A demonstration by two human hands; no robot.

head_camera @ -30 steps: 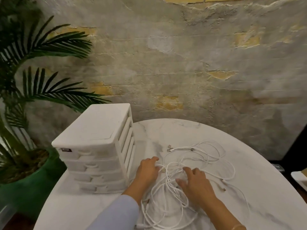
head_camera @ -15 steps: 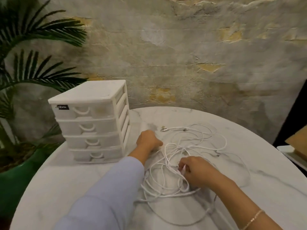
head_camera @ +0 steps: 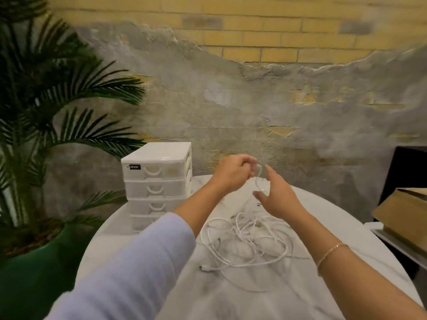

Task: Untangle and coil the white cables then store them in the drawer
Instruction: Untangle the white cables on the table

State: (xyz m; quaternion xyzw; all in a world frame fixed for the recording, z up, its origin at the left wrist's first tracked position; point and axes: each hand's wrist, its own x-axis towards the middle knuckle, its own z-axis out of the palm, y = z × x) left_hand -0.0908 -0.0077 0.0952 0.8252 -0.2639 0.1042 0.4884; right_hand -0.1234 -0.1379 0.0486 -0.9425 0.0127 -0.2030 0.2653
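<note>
A tangle of white cables lies on the round marble table. My left hand is raised above the table, shut on one white cable strand that hangs down toward the pile. My right hand is just right of that strand with fingers spread, holding nothing. A loose plug end lies at the front left of the pile. The white four-drawer unit stands at the table's back left, all drawers shut.
A potted palm in a green pot stands left of the table. A cardboard box sits on a side surface at the right. A rough plastered brick wall is close behind the table.
My left hand has lifted off the table with a cable strand pinched in it. My right hand let go of the pile and rose beside the strand, fingers spread. The view tilted upward.
</note>
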